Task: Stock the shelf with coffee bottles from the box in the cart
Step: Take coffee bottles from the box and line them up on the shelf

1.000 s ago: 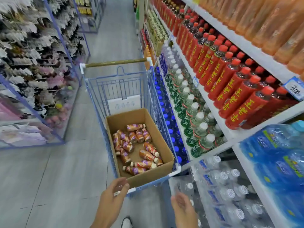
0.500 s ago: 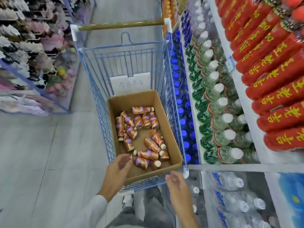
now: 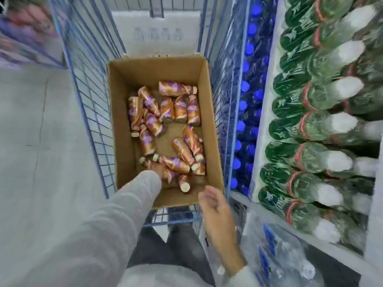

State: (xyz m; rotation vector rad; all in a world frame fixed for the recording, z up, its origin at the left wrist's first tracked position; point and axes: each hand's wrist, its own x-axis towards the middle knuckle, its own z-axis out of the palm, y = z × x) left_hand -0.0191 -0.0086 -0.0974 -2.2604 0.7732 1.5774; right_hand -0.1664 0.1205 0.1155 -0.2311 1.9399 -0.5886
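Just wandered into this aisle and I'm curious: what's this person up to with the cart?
A person is restocking. Their left hand reaches into the cardboard box in the blue cart, down among the coffee bottles lying loose there; whether it grips one is unclear. The right hand hovers empty at the box's near corner.

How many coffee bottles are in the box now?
14 coffee bottles, all lying in the box: eight clustered toward its far end, six piled near the left hand, which may hide others.
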